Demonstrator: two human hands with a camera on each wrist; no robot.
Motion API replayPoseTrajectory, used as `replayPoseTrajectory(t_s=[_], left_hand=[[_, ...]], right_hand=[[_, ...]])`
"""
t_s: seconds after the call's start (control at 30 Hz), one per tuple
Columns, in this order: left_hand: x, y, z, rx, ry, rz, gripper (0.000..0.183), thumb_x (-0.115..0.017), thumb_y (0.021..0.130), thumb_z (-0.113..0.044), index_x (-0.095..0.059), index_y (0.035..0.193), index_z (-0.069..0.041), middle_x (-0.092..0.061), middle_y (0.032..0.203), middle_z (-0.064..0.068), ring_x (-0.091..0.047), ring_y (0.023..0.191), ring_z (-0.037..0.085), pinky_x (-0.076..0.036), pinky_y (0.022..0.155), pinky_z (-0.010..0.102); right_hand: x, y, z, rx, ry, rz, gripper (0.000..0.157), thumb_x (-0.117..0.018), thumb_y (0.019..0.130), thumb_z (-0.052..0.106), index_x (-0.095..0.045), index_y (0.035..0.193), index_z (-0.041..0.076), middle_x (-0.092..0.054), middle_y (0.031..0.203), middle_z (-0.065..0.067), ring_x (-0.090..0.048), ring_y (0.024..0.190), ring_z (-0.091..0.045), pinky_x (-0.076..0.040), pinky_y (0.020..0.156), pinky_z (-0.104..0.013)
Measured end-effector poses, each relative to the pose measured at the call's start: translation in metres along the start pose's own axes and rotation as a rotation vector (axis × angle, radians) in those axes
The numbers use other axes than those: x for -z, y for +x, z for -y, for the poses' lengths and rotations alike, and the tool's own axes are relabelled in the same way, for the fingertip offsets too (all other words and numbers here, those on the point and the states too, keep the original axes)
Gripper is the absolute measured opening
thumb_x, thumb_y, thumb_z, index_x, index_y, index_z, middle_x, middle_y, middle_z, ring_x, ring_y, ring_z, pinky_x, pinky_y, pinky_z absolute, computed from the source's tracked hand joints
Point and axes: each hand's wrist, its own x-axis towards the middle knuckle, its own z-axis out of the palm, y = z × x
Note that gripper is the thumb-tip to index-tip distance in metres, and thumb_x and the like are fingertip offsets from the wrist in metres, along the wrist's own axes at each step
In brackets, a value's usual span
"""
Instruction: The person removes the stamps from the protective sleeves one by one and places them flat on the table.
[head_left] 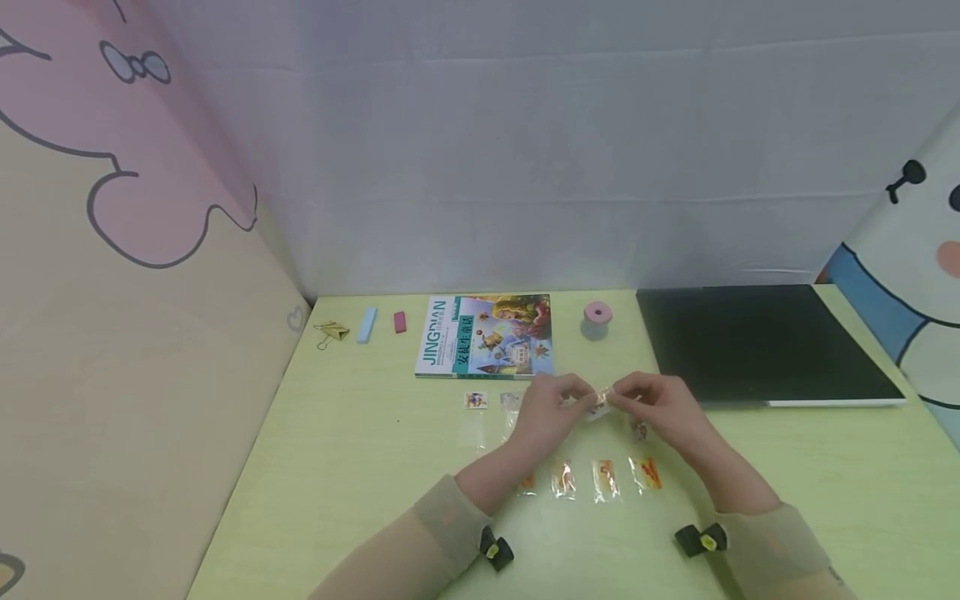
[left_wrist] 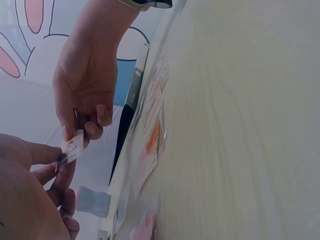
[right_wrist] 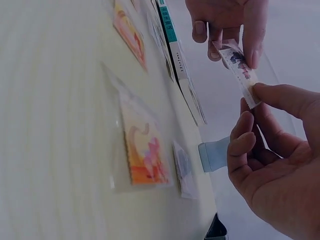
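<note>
Pinching opposite ends of a printed card (right_wrist: 241,69), left hand (head_left: 546,408) and right hand (head_left: 665,406) hold it aloft. Orange cards (head_left: 604,478) (in clear sleeves) lie nearby.

A gold clip (head_left: 337,330), blue bar (head_left: 367,325) and pink block (head_left: 400,322) are lying left of a book (head_left: 487,337); a pink-topped container (head_left: 596,322) is standing near a black panel (head_left: 757,342).
</note>
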Motion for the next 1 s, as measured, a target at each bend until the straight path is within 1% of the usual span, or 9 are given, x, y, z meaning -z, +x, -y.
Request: replayPoseTrajectory(t_s=[0.13, 0.2, 0.33, 0.47, 0.57, 0.63, 0.73, 0.9, 1.0], left_hand=[[0.003, -0.002, -0.003, 0.016, 0.024, -0.009, 0.006, -0.068, 0.083, -0.036, -0.07, 0.083, -0.03, -0.06, 0.077, -0.023, -0.05, 0.084, 0.007, -0.04, 0.075, 0.024], [0.004, -0.003, -0.004, 0.021, 0.03, -0.01, 0.007, -0.069, 0.082, -0.036, -0.07, 0.082, -0.03, -0.06, 0.077, -0.023, -0.049, 0.085, 0.007, -0.039, 0.075, 0.024], [0.005, -0.004, -0.002, 0.004, 0.051, -0.007, 0.006, -0.069, 0.081, -0.036, -0.07, 0.082, -0.03, -0.061, 0.078, -0.025, -0.048, 0.085, 0.005, -0.038, 0.078, 0.024], [0.006, -0.005, 0.0, -0.025, 0.087, -0.006, 0.006, -0.07, 0.081, -0.035, -0.07, 0.082, -0.03, -0.06, 0.077, -0.026, -0.048, 0.085, 0.004, -0.037, 0.082, 0.026], [0.007, -0.006, 0.003, -0.052, 0.104, -0.013, 0.005, -0.071, 0.081, -0.032, -0.07, 0.082, -0.028, -0.06, 0.076, -0.026, -0.048, 0.085, 0.003, -0.037, 0.082, 0.025], [0.008, -0.007, 0.004, -0.055, 0.11, -0.018, 0.006, -0.07, 0.082, -0.032, -0.07, 0.082, -0.026, -0.06, 0.077, -0.025, -0.048, 0.085, 0.003, -0.038, 0.082, 0.024], [0.008, -0.009, 0.004, -0.03, 0.096, -0.023, 0.007, -0.069, 0.083, -0.032, -0.071, 0.083, -0.025, -0.06, 0.077, -0.024, -0.048, 0.085, 0.003, -0.038, 0.082, 0.024], [0.009, -0.013, 0.001, 0.048, 0.072, -0.038, 0.007, -0.069, 0.082, -0.031, -0.072, 0.081, -0.025, -0.061, 0.074, -0.024, -0.047, 0.086, 0.005, -0.036, 0.085, 0.027], [0.008, -0.015, 0.001, 0.102, 0.037, -0.033, 0.005, -0.07, 0.081, -0.028, -0.072, 0.078, -0.025, -0.062, 0.072, -0.021, -0.051, 0.078, 0.004, -0.04, 0.081, 0.026]], right_hand=[[0.002, 0.002, -0.004, -0.025, -0.018, -0.03, 0.029, -0.072, 0.08, 0.035, -0.069, 0.095, 0.011, -0.067, 0.089, -0.009, -0.057, 0.066, -0.031, -0.05, 0.053, -0.036], [0.005, 0.003, -0.005, -0.022, -0.034, -0.041, 0.028, -0.073, 0.079, 0.037, -0.07, 0.093, 0.013, -0.068, 0.09, -0.005, -0.058, 0.07, -0.028, -0.05, 0.057, -0.035], [0.01, 0.003, -0.004, -0.01, -0.046, -0.052, 0.027, -0.073, 0.079, 0.039, -0.07, 0.092, 0.016, -0.069, 0.092, -0.002, -0.058, 0.078, -0.02, -0.049, 0.066, -0.031], [0.014, 0.004, -0.004, -0.004, -0.035, -0.052, 0.027, -0.071, 0.081, 0.037, -0.07, 0.094, 0.014, -0.068, 0.091, -0.002, -0.056, 0.077, -0.018, -0.047, 0.067, -0.03], [0.017, 0.004, -0.007, -0.009, -0.031, -0.077, 0.027, -0.07, 0.082, 0.036, -0.07, 0.096, 0.013, -0.066, 0.089, -0.002, -0.054, 0.075, -0.019, -0.045, 0.065, -0.032], [0.019, 0.003, -0.007, -0.013, -0.025, -0.103, 0.028, -0.069, 0.082, 0.036, -0.07, 0.098, 0.013, -0.065, 0.087, -0.001, -0.052, 0.075, -0.019, -0.044, 0.065, -0.032], [0.023, 0.003, -0.004, -0.036, -0.007, -0.14, 0.03, -0.069, 0.082, 0.039, -0.07, 0.098, 0.014, -0.063, 0.086, 0.0, -0.051, 0.077, -0.017, -0.043, 0.066, -0.031], [0.026, 0.005, -0.001, -0.081, 0.039, -0.209, 0.035, -0.068, 0.081, 0.044, -0.068, 0.097, 0.012, -0.052, 0.074, 0.0, -0.047, 0.073, -0.017, -0.041, 0.065, -0.033], [0.026, 0.007, 0.0, -0.098, 0.041, -0.236, 0.037, -0.067, 0.081, 0.045, -0.067, 0.098, 0.012, -0.049, 0.07, -0.001, -0.046, 0.071, -0.017, -0.041, 0.063, -0.033]])
